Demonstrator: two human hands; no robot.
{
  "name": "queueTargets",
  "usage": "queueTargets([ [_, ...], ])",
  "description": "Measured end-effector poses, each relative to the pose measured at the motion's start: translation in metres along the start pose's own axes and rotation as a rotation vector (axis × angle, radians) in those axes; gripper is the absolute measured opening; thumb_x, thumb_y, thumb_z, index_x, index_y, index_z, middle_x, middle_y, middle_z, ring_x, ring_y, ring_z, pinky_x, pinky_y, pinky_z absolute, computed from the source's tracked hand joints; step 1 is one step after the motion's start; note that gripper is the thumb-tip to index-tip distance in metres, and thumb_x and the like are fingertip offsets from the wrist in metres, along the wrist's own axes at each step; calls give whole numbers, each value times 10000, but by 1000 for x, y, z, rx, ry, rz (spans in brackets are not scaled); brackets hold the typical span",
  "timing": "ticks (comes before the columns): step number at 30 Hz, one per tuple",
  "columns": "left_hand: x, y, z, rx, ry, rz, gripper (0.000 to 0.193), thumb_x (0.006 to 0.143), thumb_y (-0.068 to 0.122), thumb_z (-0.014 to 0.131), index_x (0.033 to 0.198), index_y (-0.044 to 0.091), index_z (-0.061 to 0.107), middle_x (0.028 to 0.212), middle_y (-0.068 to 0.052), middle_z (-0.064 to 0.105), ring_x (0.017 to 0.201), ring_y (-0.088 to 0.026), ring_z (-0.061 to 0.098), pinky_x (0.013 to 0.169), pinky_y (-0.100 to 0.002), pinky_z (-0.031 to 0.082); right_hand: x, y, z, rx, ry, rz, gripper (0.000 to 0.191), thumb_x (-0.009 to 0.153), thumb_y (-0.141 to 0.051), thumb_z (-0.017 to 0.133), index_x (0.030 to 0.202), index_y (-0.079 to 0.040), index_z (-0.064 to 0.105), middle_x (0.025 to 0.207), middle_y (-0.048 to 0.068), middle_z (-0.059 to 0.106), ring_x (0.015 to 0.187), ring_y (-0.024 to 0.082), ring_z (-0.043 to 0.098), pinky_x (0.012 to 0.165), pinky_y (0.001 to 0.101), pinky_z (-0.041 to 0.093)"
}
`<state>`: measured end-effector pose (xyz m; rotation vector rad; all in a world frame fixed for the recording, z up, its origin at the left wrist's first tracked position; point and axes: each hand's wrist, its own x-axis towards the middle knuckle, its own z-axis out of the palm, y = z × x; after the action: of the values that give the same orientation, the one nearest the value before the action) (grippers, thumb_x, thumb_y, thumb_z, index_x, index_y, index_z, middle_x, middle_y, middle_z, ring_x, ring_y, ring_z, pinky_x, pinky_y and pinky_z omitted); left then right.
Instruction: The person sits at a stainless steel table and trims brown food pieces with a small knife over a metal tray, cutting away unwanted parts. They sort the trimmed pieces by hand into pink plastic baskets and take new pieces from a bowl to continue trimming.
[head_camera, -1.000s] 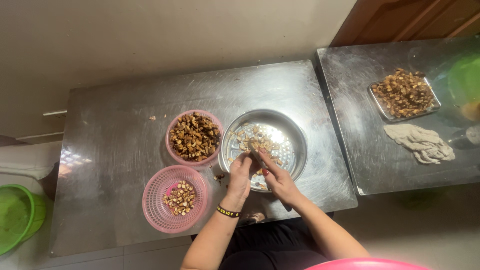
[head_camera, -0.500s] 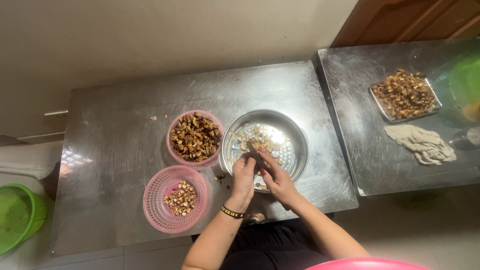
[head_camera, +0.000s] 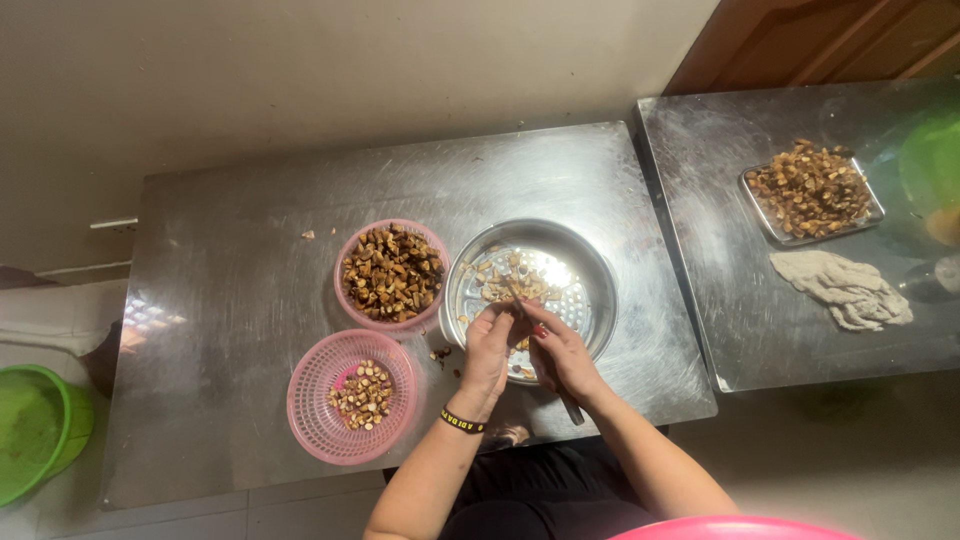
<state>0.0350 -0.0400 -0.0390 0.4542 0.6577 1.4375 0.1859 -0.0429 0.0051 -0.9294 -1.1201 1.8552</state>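
My left hand (head_camera: 490, 350) and my right hand (head_camera: 562, 356) meet over the near rim of a perforated steel bowl (head_camera: 590, 262) holding several pale brown pieces. My right hand grips a thin knife (head_camera: 517, 296) whose blade points up into the bowl, its handle end showing below the wrist. My left hand pinches a small brown piece against the blade. A black wristband sits on my left wrist. Left of the bowl stands a pink bowl (head_camera: 392, 272) full of brown chopped pieces. A pink basket (head_camera: 350, 396) with a few pieces lies nearer me.
All stands on a steel table (head_camera: 230, 300). A second steel table (head_camera: 720, 300) at right carries a metal tray (head_camera: 812, 192) of brown pieces and a crumpled cloth (head_camera: 842, 288). A green basin (head_camera: 35, 430) sits on the floor at left. A pink rim (head_camera: 730, 528) shows at bottom.
Both hands stay over the bowl's near rim, shifting only slightly as they work the small piece. Nothing else has moved.
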Motion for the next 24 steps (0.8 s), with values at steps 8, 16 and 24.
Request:
queueTargets([
  [8,6,2,-4,-61,123,-87,219,1032,113,524,1205,0,598,1217,-190,719,1102,-265,735,985,-405,581,0,-19,-10,49,189,50,540,1020,-261,446,1551,-177,395,570,-7,480,366,76,412,333,227,352],
  [16,10,-8,1,-6,143,-23,255,1051,92,503,1228,-23,646,1203,-160,724,1071,-216,719,981,-340,571,3,4,-3,-569,26,-300,561,1043,-99,464,1601,-101,399,1661,215,362,1462,293,420,1117,357,385],
  [24,10,-8,6,40,152,-9,254,1089,117,483,1221,-35,638,1200,-181,718,1046,-241,701,924,-350,567,1,1,5,-583,52,-199,657,944,-70,480,1582,-108,326,1678,176,278,1567,275,216,1160,352,354],
])
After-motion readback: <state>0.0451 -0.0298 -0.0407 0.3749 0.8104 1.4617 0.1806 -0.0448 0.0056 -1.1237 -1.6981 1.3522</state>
